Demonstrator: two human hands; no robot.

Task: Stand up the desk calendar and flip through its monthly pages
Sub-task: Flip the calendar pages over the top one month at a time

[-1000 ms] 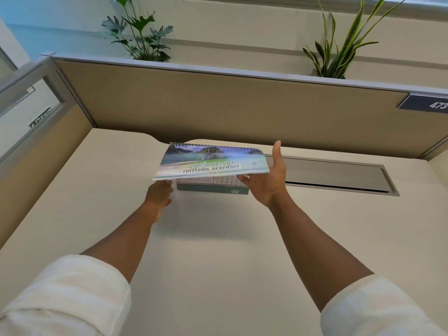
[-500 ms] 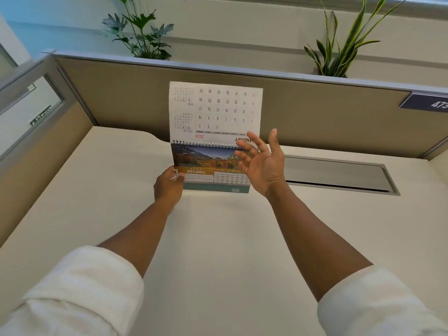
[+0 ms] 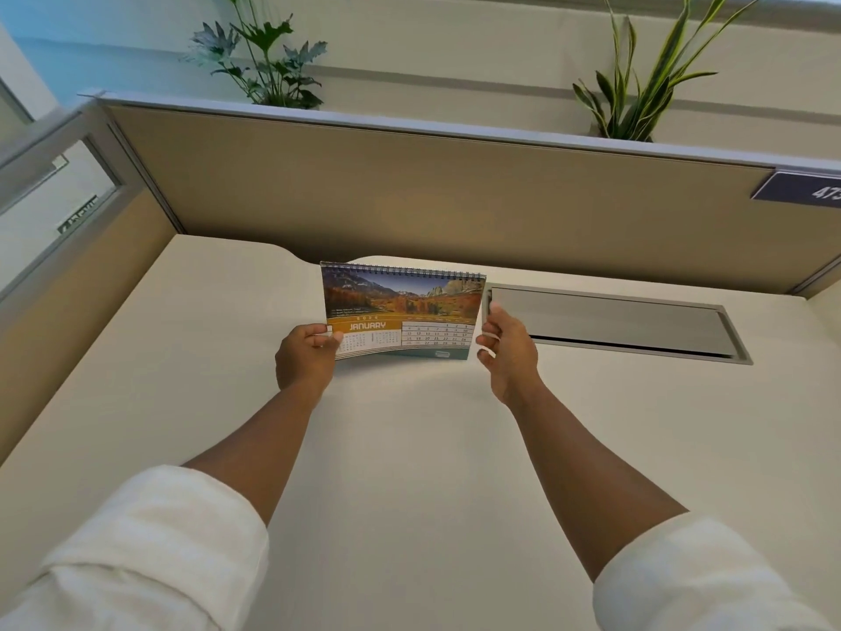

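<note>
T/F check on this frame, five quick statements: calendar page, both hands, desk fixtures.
1. The spiral-bound desk calendar shows JANUARY. True.
2. The left hand pinches the calendar's lower left corner. True.
3. The right hand is flat on the beige desk. False: it is raised at the calendar's right edge.
4. The grey metal cable flap lies left of the calendar. False: it is to the right.
5. Two green plants show above the tan partition. True.

Left hand (image 3: 306, 357) pinching; right hand (image 3: 505, 348) loose
</note>
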